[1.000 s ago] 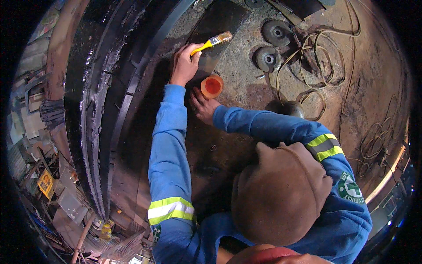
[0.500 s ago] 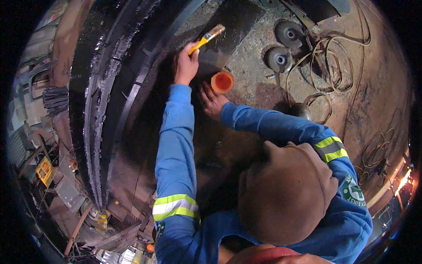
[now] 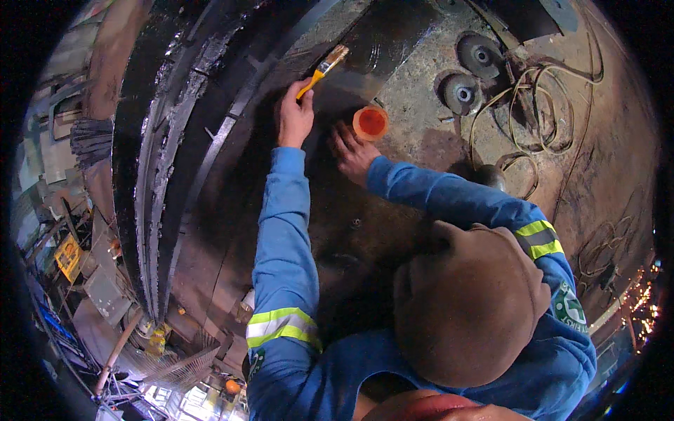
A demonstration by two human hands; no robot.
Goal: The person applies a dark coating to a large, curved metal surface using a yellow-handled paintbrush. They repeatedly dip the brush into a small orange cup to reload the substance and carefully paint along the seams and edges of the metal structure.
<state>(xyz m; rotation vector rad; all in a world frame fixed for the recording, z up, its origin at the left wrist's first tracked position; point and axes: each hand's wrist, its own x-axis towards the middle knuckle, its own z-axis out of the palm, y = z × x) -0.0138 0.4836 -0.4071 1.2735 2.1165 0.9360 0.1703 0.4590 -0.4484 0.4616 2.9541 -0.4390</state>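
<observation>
My left hand (image 3: 295, 121) is closed round the yellow handle of a paintbrush (image 3: 321, 71). Its bristles point up and to the right, over a dark, wet-looking surface (image 3: 382, 45). My right hand (image 3: 356, 156) rests with its fingers spread, just beside a round cup (image 3: 371, 123) that has red-orange in its mouth. The thumb side lies close to the cup; whether it touches is hidden. Both forearms, in blue sleeves with reflective bands, reach forward from below.
Long dark curved metal beams (image 3: 165, 151) run along the left. Two round discs (image 3: 460, 94) and coiled cable (image 3: 540, 116) lie at the far right. Sparks (image 3: 640, 302) fly at the right rim. A brown cloth-covered rounded shape (image 3: 470, 309) blocks the lower middle.
My left hand has drawn the paintbrush a little left and back toward me. The right hand keeps its place beside the cup. The whole view has shifted slightly, and the sparks are more scattered.
</observation>
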